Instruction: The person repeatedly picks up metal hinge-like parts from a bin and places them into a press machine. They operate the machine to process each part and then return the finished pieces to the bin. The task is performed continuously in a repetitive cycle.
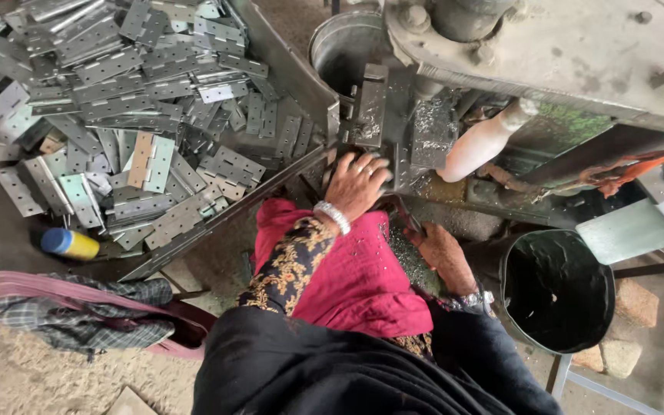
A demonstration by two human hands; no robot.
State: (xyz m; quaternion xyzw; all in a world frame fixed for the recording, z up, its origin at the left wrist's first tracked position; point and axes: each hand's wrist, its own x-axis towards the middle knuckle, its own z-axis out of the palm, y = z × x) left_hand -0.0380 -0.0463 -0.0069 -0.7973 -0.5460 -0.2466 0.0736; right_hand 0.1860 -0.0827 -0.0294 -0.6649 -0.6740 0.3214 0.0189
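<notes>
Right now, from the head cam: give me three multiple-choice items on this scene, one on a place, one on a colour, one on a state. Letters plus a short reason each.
1. Where does the pile of metal hinges lie?
A. in the black bucket
B. in the metal tray on the person's left
C. on the red cloth

2. What colour is the cap of the yellow bottle?
A. blue
B. green
C. white

3. What is the left hand doing?
A. hanging free in the air
B. gripping the bottle
C. resting at the machine's fixture, fingers on the metal

Answers:
1 B, the hinges fill the tray at upper left.
2 A, its end toward the left edge is blue.
3 C, the fingers lie against the metal under the machine; the right hand sits lower, by the black bucket.
</notes>
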